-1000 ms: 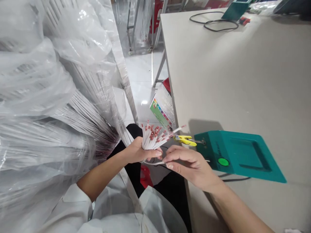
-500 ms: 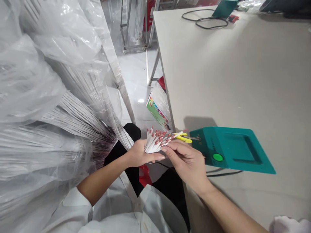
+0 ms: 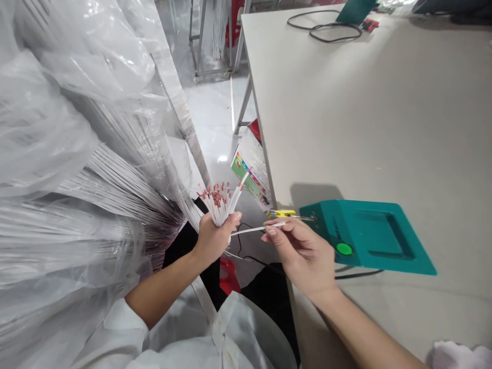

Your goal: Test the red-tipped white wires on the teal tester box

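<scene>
My left hand (image 3: 212, 237) is closed around a bundle of thin white wires with red tips (image 3: 220, 201), the tips fanned upward. My right hand (image 3: 303, 252) pinches a single white wire (image 3: 255, 229) that runs level from the bundle toward the yellow clip (image 3: 282, 213). The clip sticks out from the left side of a teal box with a green button (image 3: 365, 237) on the table's near left edge. Both hands hover over my lap, just left of the table.
Large clear plastic bags full of white wires (image 3: 77, 169) fill the left. The pale table (image 3: 376, 107) holds a black cable (image 3: 325, 31) and another teal device (image 3: 355, 10) at the far end. A coloured box (image 3: 249, 179) lies on the floor. White cloth (image 3: 457, 355) shows bottom right.
My left hand has turned the bundle upright and shifted left. My right hand has drawn one wire out of the bundle toward the yellow clip.
</scene>
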The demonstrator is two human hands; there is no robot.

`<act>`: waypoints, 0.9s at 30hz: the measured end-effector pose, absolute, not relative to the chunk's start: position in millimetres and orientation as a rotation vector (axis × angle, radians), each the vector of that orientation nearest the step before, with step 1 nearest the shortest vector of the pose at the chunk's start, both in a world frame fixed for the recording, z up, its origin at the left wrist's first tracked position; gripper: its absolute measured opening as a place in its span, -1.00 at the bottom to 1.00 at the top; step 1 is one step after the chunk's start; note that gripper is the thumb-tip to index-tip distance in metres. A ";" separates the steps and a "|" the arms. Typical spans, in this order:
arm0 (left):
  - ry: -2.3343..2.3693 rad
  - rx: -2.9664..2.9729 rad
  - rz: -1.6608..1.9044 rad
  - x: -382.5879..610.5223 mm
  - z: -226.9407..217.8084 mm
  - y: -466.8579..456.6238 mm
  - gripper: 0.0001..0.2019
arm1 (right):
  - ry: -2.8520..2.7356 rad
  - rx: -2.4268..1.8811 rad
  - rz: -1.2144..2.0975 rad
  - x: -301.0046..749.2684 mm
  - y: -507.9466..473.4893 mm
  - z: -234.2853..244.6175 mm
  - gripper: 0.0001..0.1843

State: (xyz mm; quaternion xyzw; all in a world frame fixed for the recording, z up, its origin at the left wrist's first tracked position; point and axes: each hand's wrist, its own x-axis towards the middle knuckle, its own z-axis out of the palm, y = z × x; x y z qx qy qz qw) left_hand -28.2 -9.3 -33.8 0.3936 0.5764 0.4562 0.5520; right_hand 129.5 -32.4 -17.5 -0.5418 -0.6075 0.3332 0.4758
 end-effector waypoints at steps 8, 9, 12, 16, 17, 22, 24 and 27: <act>1.273 0.890 1.143 -37.4 -23.8 -9.0 -0.78 | -1.637 -1.256 0.790 127.9 -32.7 -17.3 -0.89; 1.263 0.931 1.103 -36.7 -22.3 -11.1 -0.79 | -1.700 -1.238 0.805 124.7 -33.5 -17.9 -0.90; 1.176 1.032 1.015 -32.9 -22.3 -16.9 -0.81 | -1.798 -1.209 0.850 115.7 -35.9 -20.6 -0.90; 1.034 1.070 0.945 -29.9 -29.9 -19.5 -0.78 | -1.718 -1.226 0.965 112.8 -36.9 -24.1 -0.88; 1.016 1.060 0.938 -29.7 -31.4 -19.4 -0.77 | -1.693 -1.227 0.996 113.4 -36.8 -24.8 -0.87; 0.992 1.050 0.909 -28.4 -29.1 -17.8 -0.75 | -1.623 -1.194 1.040 115.4 -36.6 -24.6 -0.86; 1.056 1.087 0.975 -27.9 -26.3 -17.1 -0.80 | -1.607 -1.192 0.990 116.3 -36.0 -22.3 -0.89; 1.193 1.102 1.022 -27.5 -24.7 -16.5 -0.83 | -1.587 -1.259 0.886 120.1 -34.0 -17.7 -0.87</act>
